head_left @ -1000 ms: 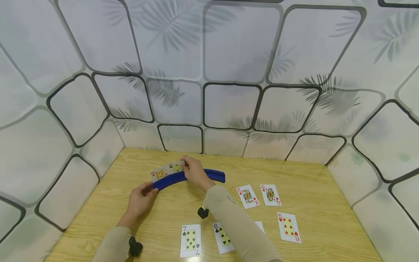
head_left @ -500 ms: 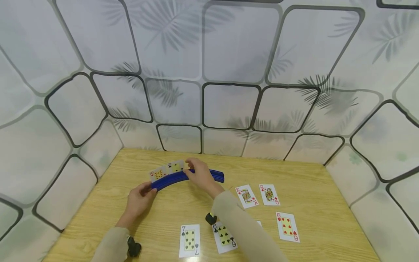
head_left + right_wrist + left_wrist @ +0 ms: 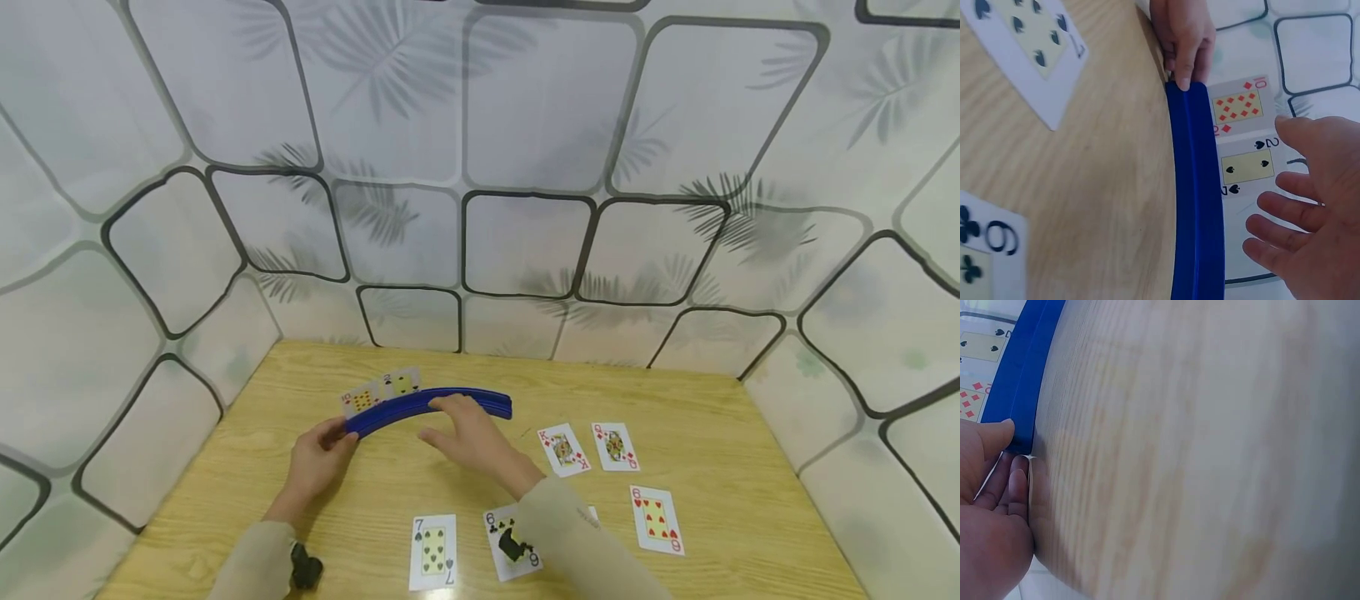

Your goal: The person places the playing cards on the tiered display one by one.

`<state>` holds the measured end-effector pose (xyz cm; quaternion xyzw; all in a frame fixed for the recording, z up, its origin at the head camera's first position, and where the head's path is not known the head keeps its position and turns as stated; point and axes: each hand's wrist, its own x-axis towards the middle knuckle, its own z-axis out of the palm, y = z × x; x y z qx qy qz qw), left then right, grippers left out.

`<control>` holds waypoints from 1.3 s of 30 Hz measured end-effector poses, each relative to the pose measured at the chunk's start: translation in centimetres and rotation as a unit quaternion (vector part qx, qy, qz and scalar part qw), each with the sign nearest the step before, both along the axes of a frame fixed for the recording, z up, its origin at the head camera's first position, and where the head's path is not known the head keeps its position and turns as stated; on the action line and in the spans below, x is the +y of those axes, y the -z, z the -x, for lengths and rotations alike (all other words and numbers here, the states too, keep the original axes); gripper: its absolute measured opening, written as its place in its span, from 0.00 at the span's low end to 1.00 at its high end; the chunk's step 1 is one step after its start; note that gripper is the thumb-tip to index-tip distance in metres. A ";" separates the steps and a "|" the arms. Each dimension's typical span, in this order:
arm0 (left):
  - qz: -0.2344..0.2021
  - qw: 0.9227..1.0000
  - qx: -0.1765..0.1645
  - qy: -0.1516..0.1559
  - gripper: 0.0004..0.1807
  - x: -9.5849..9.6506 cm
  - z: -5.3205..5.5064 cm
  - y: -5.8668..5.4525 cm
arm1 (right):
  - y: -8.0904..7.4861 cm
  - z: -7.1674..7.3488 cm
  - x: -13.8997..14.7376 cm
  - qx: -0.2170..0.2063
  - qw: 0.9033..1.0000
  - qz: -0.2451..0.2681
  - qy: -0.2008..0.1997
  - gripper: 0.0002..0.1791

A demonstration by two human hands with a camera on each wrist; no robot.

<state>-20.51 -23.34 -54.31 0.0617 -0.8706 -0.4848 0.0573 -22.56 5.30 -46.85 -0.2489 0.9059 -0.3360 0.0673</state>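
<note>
Right hand [image 3: 472, 437] has pulled back toward the person from the upright cards, where its fingertips were at the card tops 1.0 s ago; left hand [image 3: 318, 458] hasn't budged. Right: holds nothing, palm relaxed, fingers loosely extended, thumb spread apart. Head view puts its fingertips over the front edge of the curved, glossy blue plastic card rack [image 3: 401, 407]; right wrist view shows a gap to the rack, contact not certain. Left: gripping the rack's left end, thumb on the front face, fingers around behind.

Rack sits toward the back of the light wood-grain table [image 3: 367, 500], left of centre, bowed away from the person. Two white playing cards stand in its left half, leaning back: red ten of diamonds [image 3: 362, 400] nearest the left hand, then black two of spades [image 3: 402, 382], side by side, faces to the person.

Lying face up, right of the rack: red king of diamonds [image 3: 563, 450], red queen of diamonds [image 3: 615, 447] just beside it, red six of hearts [image 3: 656, 520] closer to the person. Front: black seven of spades [image 3: 432, 552], black six of clubs [image 3: 504, 521] partly under the right beige sleeve [image 3: 600, 542] and black wrist device [image 3: 513, 546].
</note>
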 end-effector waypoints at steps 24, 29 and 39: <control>0.014 1.000 -0.001 -0.005 0.24 -0.1 0.2 0.4 | 4.1 -6.7 3.4 0.054 0.986 -0.132 -0.080 0.46; 0.012 1.000 0.004 -0.003 0.23 0.0 0.1 0.2 | 4.6 -7.4 3.6 0.074 0.977 -0.169 -0.101 0.48; -0.004 1.000 0.001 0.001 0.23 -0.1 0.0 0.0 | 5.7 -8.3 3.7 0.139 0.959 -0.212 -0.125 0.58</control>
